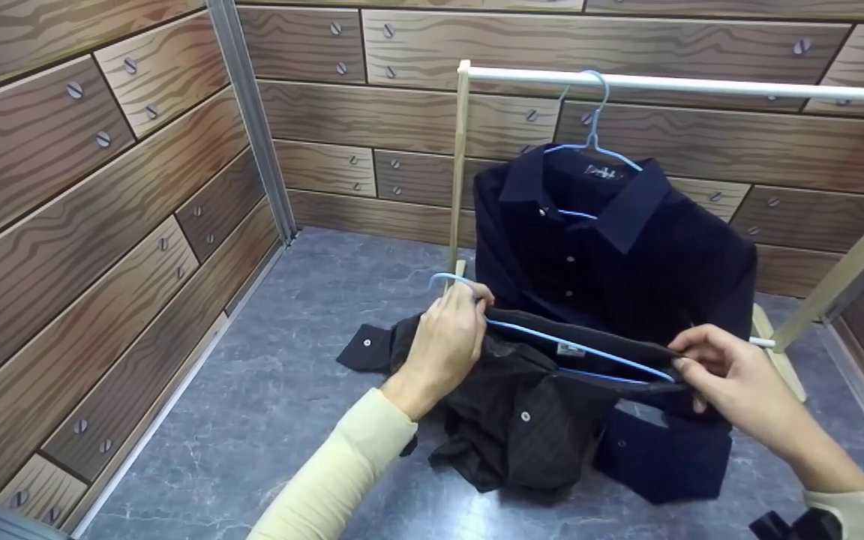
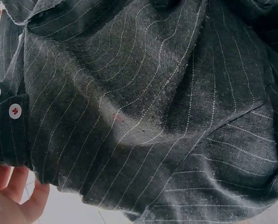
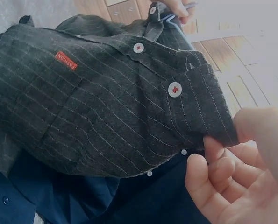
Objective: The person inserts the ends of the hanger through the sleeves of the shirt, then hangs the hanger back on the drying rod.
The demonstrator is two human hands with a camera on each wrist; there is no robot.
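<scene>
A dark grey pinstriped shirt (image 1: 522, 405) hangs bunched between both hands, with white buttons and a red tag (image 3: 66, 60) on it. Inside its stretched neck opening lies a light-blue hanger (image 1: 582, 346). The left hand (image 1: 447, 330) grips the shirt's edge together with the hanger, whose hook sticks out above the knuckles. At the opposite end of the opening, the right hand (image 1: 732, 375) pinches the cloth edge between thumb and fingers, as the right wrist view also shows. Shirt fabric fills most of the left wrist view, with left fingers (image 2: 12, 186) at lower left.
Behind the held shirt, a navy shirt (image 1: 612, 247) hangs on another blue hanger (image 1: 594, 135) from the white rail (image 1: 687, 84) of a wooden-legged rack. Grey marbled flooring (image 1: 237, 405) lies below. Wood-patterned panels (image 1: 87, 225) stand at the left and back.
</scene>
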